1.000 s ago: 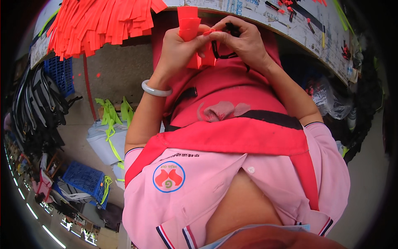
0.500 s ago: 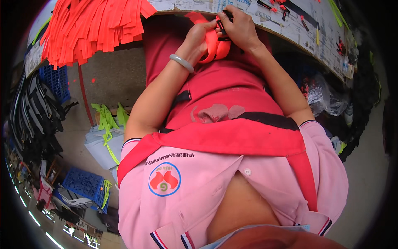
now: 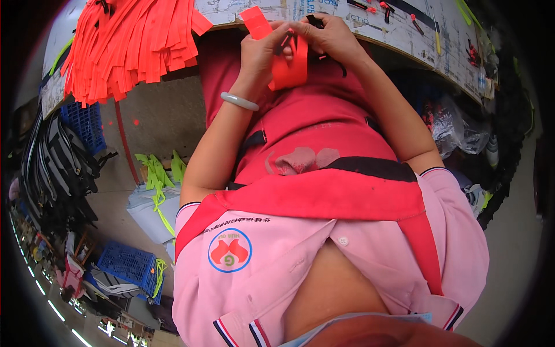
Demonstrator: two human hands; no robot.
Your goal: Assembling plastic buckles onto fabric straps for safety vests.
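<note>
Head view: left hand point(image 3: 260, 55) grips an orange webbing strip point(image 3: 293, 68), one end poking up past the thumb, the rest looped below the fingers, over the lap and near the workbench point(image 3: 407, 51) edge; right hand point(image 3: 335, 41) pinches close beside, fingers curled round a black strap point(image 3: 315, 22); strip looks light, soft, bendy, not fragile, probably best pinched flat near an end; matte, flat, ribbon-like; strip pile point(image 3: 136, 49) fringed; apron point(image 3: 324, 194) smooth red cloth
</note>
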